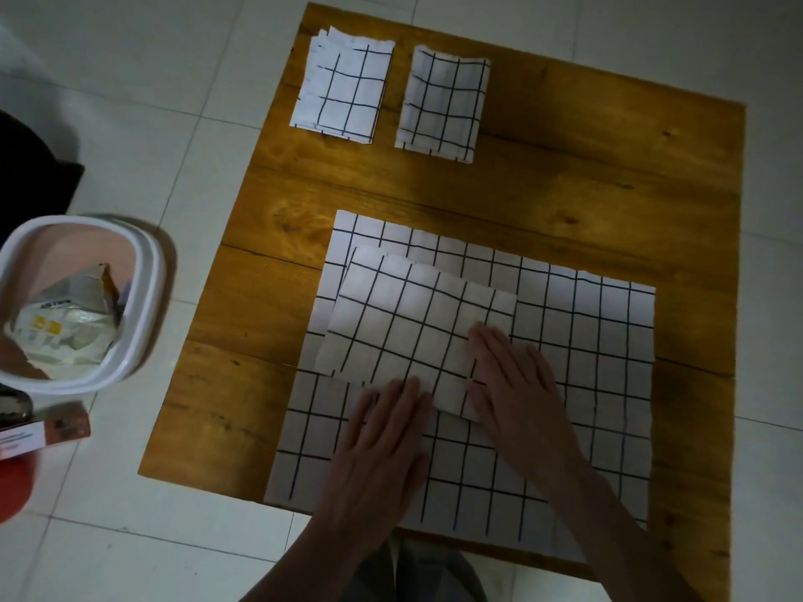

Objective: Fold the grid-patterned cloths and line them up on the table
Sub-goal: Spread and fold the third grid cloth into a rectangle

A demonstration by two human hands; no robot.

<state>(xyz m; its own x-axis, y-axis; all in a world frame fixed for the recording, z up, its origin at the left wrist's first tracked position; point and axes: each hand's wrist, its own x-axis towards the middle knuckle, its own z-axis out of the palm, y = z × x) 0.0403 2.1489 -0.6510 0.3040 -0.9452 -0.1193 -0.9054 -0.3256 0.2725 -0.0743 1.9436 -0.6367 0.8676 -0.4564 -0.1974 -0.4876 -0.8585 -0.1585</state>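
Wooden and knotty, the square brown desk [565, 176] carried a large white grid-patterned cloth [586, 384] lying flat at its near side. On top sat a smaller half-folded grid cloth [404, 319], pressed down by both palms: the left hand [382, 432] at its near edge, the right hand [512, 384] on its right corner (fingers flat, close together, pinching nothing). Two folded grid cloths [343, 84] [443, 102] lay side by side at the far edge.
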